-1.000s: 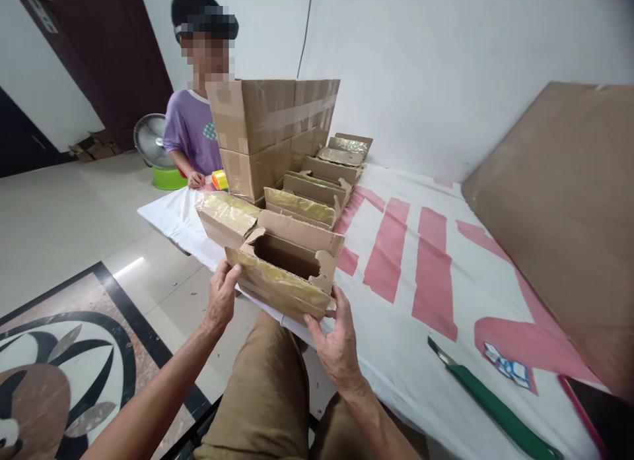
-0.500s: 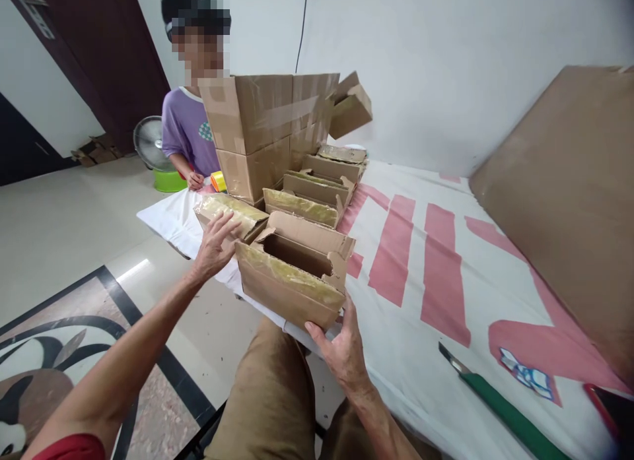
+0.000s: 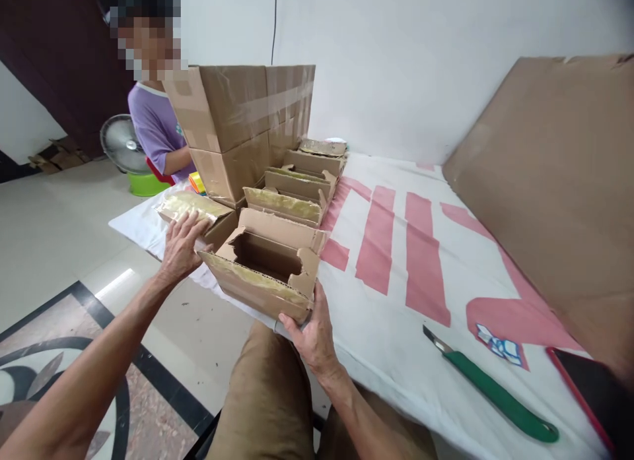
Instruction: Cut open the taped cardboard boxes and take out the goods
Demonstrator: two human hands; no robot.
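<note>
An open cardboard box (image 3: 257,292) sits at the table's near edge, its top flaps raised and yellowish tape along its near flap. My right hand (image 3: 314,334) grips its near right corner, thumb on the front and fingers round the side. My left hand (image 3: 184,245) is open, fingers spread against a second cardboard box (image 3: 220,234) with shiny tape over its top. The left thumb lies by the open box's left corner; whether it touches is unclear. Behind stand more open cardboard boxes (image 3: 287,206) in a row.
Stacked closed cartons (image 3: 238,110) stand at the back left, beside a person in a purple shirt (image 3: 153,123). On the white and red tablecloth (image 3: 381,354) lie a green-handled knife (image 3: 495,387) and a phone (image 3: 594,394). A large cardboard sheet (image 3: 549,183) leans at right.
My left hand has moved farther onto the taped box. The open box's near flap tilts farther outward. A box held up behind the stack is out of sight. The whole view has shifted.
</note>
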